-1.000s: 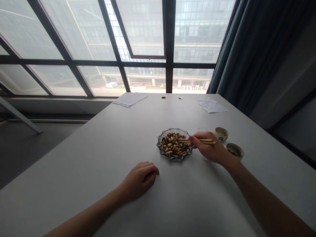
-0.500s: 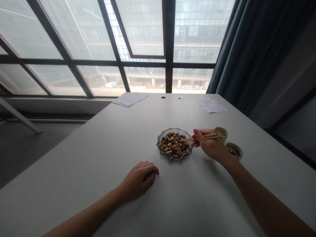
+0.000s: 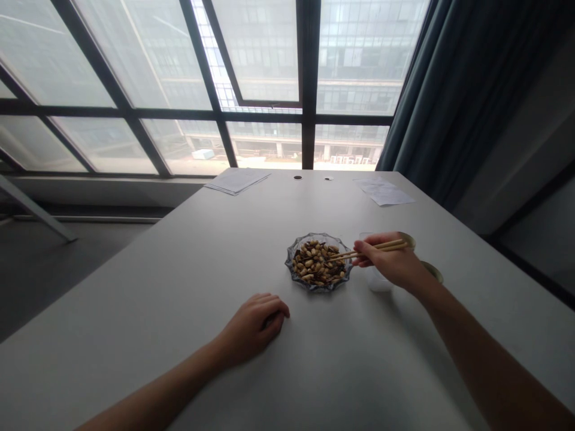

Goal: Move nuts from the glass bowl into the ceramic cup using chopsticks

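Slim pale wooden chopsticks [image 3: 392, 245] are gripped by the right hand [image 3: 390, 259], shifted slightly rightward; the left hand [image 3: 255, 326] is rested half-open, empty.

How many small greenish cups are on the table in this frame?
2. The farther cup is just beyond the right hand; the nearer cup is beside the right wrist. Both are partly covered, and another could be hidden there.
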A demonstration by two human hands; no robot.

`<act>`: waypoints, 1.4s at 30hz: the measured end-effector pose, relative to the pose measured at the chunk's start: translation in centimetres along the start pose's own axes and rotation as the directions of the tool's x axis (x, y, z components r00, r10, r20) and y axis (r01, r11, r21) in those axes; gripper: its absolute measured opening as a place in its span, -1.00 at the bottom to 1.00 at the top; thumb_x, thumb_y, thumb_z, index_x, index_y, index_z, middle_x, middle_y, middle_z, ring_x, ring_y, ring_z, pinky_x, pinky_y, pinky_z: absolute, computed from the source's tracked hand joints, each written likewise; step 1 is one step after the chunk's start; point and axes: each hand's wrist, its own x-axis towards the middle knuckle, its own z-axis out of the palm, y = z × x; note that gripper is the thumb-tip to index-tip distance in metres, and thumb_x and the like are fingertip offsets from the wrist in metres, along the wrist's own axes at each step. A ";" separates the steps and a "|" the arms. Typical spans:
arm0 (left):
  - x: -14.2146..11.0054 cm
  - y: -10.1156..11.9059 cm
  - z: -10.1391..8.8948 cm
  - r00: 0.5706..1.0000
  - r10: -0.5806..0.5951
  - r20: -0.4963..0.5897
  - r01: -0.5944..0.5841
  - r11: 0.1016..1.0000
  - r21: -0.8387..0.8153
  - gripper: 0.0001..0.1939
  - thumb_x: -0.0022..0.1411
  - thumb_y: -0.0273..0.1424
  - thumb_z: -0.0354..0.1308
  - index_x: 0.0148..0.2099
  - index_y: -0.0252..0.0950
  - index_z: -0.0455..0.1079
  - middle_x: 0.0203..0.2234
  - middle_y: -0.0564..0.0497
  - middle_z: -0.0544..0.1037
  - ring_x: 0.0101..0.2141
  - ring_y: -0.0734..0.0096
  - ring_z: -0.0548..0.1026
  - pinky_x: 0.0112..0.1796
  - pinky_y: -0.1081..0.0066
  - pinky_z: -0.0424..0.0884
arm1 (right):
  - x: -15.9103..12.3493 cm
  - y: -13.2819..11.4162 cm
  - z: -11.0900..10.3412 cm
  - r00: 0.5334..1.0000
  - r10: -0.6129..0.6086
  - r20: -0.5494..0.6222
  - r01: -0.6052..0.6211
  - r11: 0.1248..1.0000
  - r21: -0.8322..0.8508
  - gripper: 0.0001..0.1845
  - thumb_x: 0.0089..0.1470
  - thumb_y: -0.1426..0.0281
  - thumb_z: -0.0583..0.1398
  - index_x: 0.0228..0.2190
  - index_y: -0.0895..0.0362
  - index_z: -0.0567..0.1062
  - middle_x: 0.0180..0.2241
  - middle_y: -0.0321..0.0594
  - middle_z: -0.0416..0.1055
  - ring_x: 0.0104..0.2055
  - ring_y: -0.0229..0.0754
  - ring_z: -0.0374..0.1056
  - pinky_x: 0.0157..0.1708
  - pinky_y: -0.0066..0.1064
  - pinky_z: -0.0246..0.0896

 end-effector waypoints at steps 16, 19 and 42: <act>-0.1 0.0 0.0 1.000 0.002 -0.005 -0.002 1.000 0.005 -0.79 0.34 -0.49 0.03 -0.18 -0.21 0.51 -0.31 -0.01 0.60 -0.25 0.29 0.50 -0.16 0.37 0.35 | 0.8 1.1 0.4 0.995 0.048 -0.091 -0.038 0.993 0.111 -0.66 0.04 0.13 0.42 -0.45 0.17 0.61 -0.46 -0.07 0.63 -0.46 0.00 0.61 -0.47 -0.32 0.60; -0.1 0.0 0.0 1.000 0.002 -0.006 -0.002 1.000 0.005 -0.78 0.34 -0.50 0.03 -0.18 -0.22 0.51 -0.32 -0.01 0.60 -0.26 0.29 0.50 -0.16 0.37 0.35 | 1.0 1.6 0.7 0.990 0.055 -0.133 -0.035 0.988 0.149 -0.64 0.01 0.11 0.43 -0.47 0.16 0.60 -0.45 -0.07 0.63 -0.48 -0.01 0.61 -0.47 -0.32 0.61; -0.1 -0.1 0.1 1.000 -0.001 0.000 0.001 1.000 0.005 -0.79 0.34 -0.51 0.04 -0.17 -0.21 0.50 -0.31 0.01 0.60 -0.24 0.31 0.50 -0.16 0.39 0.34 | 0.9 1.6 0.9 0.995 -0.010 -0.098 0.024 0.990 0.141 -0.68 0.05 0.17 0.41 -0.47 0.19 0.61 -0.51 -0.14 0.61 -0.47 -0.02 0.61 -0.52 -0.41 0.57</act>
